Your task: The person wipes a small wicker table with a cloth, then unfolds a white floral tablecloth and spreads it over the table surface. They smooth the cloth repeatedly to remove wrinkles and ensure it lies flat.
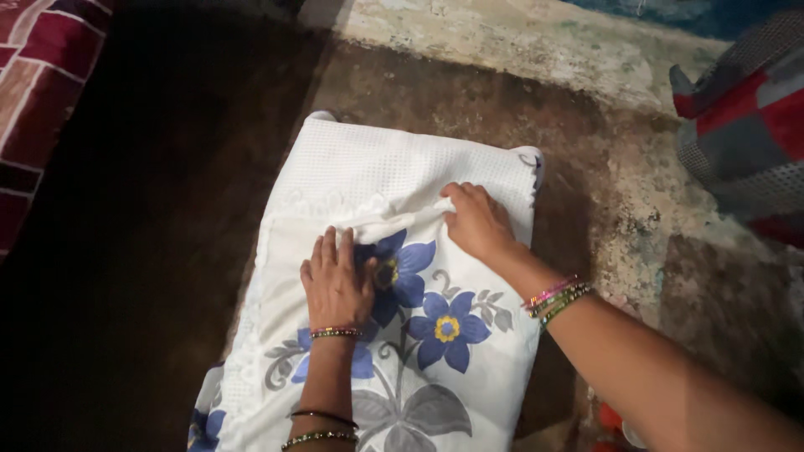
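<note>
On the brown floor [193,218], the right hand [477,222] is pinching a folded edge of the white flowered cloth [435,368], while the left hand [337,285] is pressing flat, fingers spread. Bare floor is lying open leftward; a checked fabric [741,117] is sitting well apart.

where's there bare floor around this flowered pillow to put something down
Bare floor lies left of the flowered pillow, between it and the red patterned cloth, though dark. More lies beyond the pillow's far end, up to the pale wall base. The right is tighter: the right hand crosses there, near a red and grey cloth.
</note>
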